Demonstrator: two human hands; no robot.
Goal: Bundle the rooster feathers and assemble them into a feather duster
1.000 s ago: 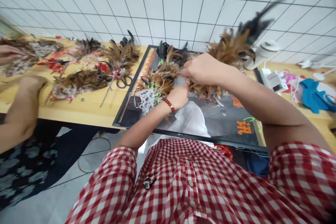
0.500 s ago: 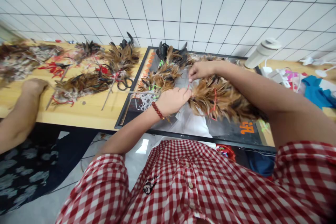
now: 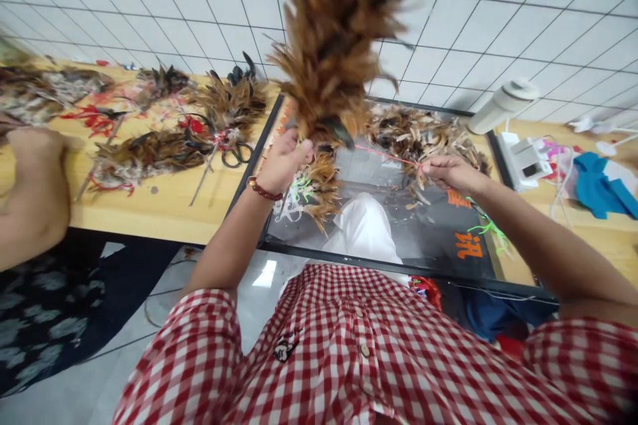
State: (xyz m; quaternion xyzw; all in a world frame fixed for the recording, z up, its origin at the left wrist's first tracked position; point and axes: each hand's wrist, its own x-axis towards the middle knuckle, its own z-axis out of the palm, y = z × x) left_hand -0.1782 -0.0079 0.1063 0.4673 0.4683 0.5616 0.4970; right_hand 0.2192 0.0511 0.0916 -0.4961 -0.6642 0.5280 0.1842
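My left hand (image 3: 285, 163) is closed around the lower end of a brown feather duster (image 3: 339, 33), which stands up in front of the tiled wall. Its top runs out of view. From the duster's base a thin red string (image 3: 383, 153) stretches taut to the right. My right hand (image 3: 451, 172) pinches the far end of that string. Below the duster, a smaller brown feather bundle (image 3: 321, 189) lies beside green ties (image 3: 302, 187). Loose brown feathers (image 3: 413, 133) are heaped at the back of a black-framed glass panel (image 3: 433, 232).
Left on the wooden table are black scissors (image 3: 236, 155), a feather bundle (image 3: 149, 159) and red ribbon (image 3: 97, 121). A co-worker's arm (image 3: 37, 192) rests at far left. To the right stand a white bottle (image 3: 503, 106), a white charger (image 3: 526, 163) and blue cloth (image 3: 601, 179).
The feather duster, lying on the panel before, is now raised upright in my left hand. My right hand has moved right, drawing out the red string. The co-worker's hand has shifted left.
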